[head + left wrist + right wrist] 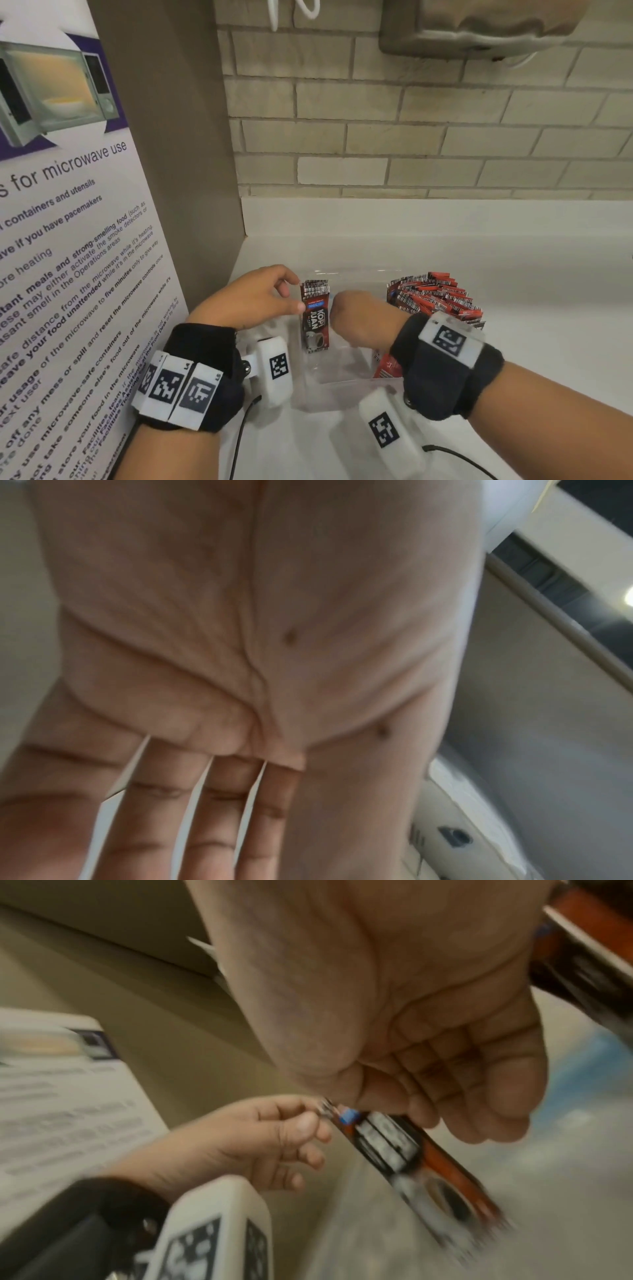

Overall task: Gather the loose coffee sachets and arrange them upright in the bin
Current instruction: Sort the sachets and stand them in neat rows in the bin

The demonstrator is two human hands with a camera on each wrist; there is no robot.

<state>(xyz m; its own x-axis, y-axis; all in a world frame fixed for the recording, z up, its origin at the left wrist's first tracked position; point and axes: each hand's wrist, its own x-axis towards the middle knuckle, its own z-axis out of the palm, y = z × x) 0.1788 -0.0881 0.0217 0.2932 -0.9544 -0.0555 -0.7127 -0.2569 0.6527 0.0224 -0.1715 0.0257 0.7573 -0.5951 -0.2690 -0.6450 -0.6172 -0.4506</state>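
Observation:
A clear plastic bin point(342, 387) stands on the white counter. At its left end a small stack of red-and-black coffee sachets point(315, 318) stands upright. My left hand point(294, 294) pinches the stack's top edge between thumb and forefinger, a pinch the right wrist view shows too, left hand point(318, 1115) on sachets point(387, 1139). My right hand point(356, 318) reaches down into the bin with its fingers curled on the same stack point(428, 1110). A packed row of upright sachets point(438, 294) fills the bin's right side. Another sachet point(388, 366) lies low in the bin under my right wrist.
A board with a microwave-use poster point(68, 240) stands close on the left. A brick wall point(411, 137) and a raised ledge run behind the bin, with a metal dispenser point(479, 27) overhead. White counter point(555, 342) stretches to the right. Camera cables trail near the front edge.

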